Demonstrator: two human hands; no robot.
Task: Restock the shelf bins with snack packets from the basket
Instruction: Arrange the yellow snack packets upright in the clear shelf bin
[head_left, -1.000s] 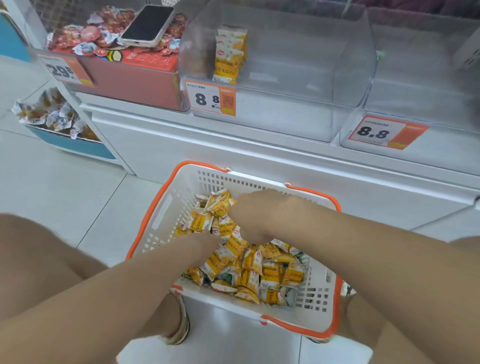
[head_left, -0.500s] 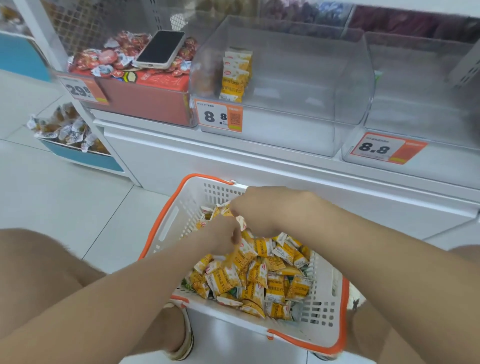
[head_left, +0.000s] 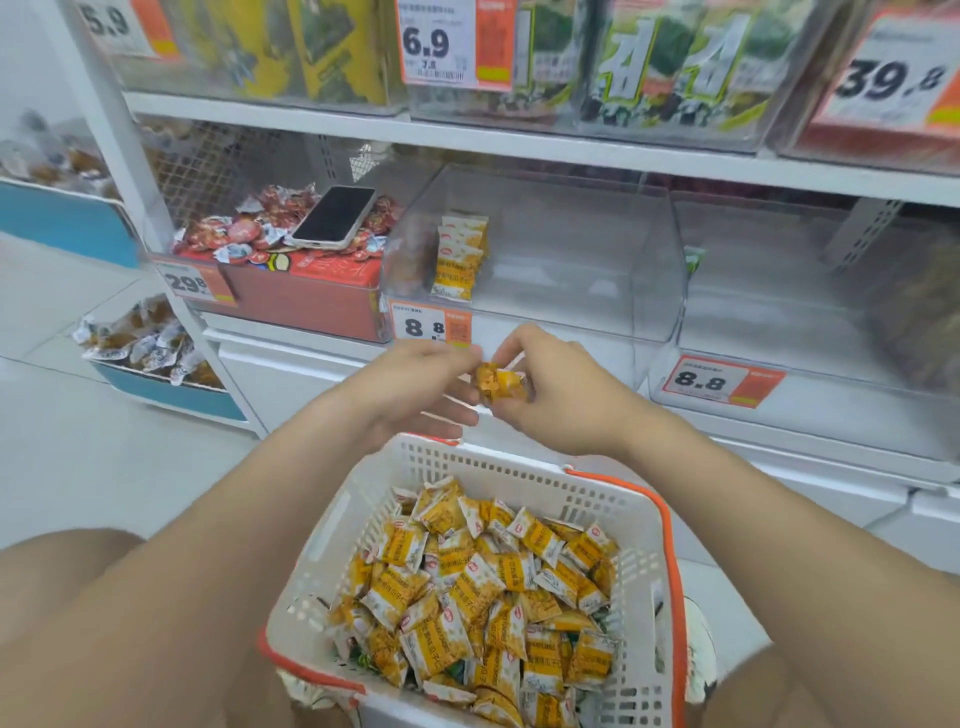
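Above the basket (head_left: 498, 465), a yellow snack packet (head_left: 500, 383) is gripped by the right hand (head_left: 558, 395); its left end is touched by the left hand (head_left: 410, 387), whose grip cannot be told.

both forearms are bare right up to the edge of the view, and the left hand (head_left: 415, 384) and right hand (head_left: 561, 400) are bare as well. a bare leg (head_left: 62, 566) fills the lower left corner. low on the right a pale shoe (head_left: 698, 649) with darker marks shows; its make is too blurred to tell.
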